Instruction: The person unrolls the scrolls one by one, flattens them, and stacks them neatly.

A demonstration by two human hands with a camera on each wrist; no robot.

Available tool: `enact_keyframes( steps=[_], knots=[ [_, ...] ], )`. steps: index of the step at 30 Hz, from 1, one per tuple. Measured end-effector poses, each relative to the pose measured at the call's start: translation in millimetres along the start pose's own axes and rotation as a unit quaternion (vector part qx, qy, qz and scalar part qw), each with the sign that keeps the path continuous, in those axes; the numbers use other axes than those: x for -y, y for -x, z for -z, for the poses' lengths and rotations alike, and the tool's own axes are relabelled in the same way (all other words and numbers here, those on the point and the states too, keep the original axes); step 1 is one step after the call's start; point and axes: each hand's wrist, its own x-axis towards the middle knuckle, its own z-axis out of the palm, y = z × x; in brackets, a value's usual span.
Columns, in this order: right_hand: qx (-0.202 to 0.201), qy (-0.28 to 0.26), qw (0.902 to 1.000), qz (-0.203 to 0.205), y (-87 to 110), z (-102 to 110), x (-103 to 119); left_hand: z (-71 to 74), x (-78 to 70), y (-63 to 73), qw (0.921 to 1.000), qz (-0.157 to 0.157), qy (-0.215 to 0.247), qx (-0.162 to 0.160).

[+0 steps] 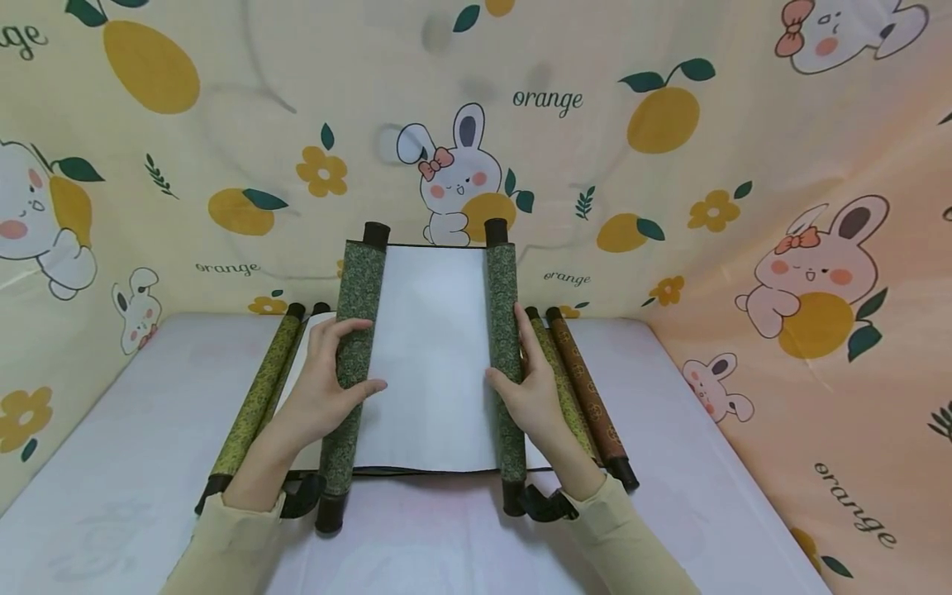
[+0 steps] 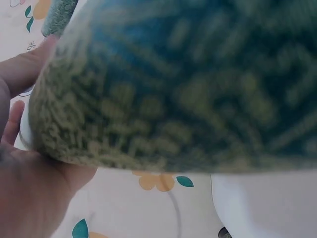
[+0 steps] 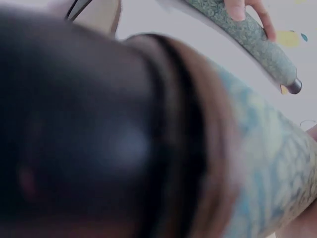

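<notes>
A scroll with dark green patterned rolls and black end knobs is held up, partly unrolled, its white sheet [image 1: 431,355] showing between the two rolls. My left hand [image 1: 323,384] grips the left roll [image 1: 364,281], thumb across the front. Opposite it, my right hand [image 1: 535,392] holds the right roll [image 1: 502,289] between thumb and fingers. The left wrist view is mostly filled by the blurred green roll [image 2: 163,99], with part of the left hand [image 2: 29,183] at its edge. A black end knob [image 3: 79,124] fills much of the right wrist view.
Behind and below, a yellow-green scroll roll [image 1: 256,397] lies at left. Another yellow-green roll [image 1: 558,372] and a brown patterned roll [image 1: 591,397] lie at right on the white table [image 1: 141,471]. A rabbit-and-orange printed cloth [image 1: 297,91] hangs at the back and sides.
</notes>
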Motion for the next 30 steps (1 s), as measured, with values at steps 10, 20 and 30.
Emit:
enact_keyframes(
  steps=[10, 20, 30],
  knots=[
    [-0.014, -0.030, 0.9994, -0.001, -3.3, 5, 4, 5.0, 4.0, -0.4, 0.9981, -0.042, 0.025, -0.037],
    [-0.005, -0.040, 0.9985, -0.036, -3.5, 16, 13, 12.3, 2.7, 3.0, 0.9978, -0.019, 0.035, -0.053],
    [-0.020, -0.006, 0.9991, -0.037, -4.2, 23, 14, 22.6, 1.1, 3.3, 0.9952, -0.019, 0.054, -0.079]
  ],
)
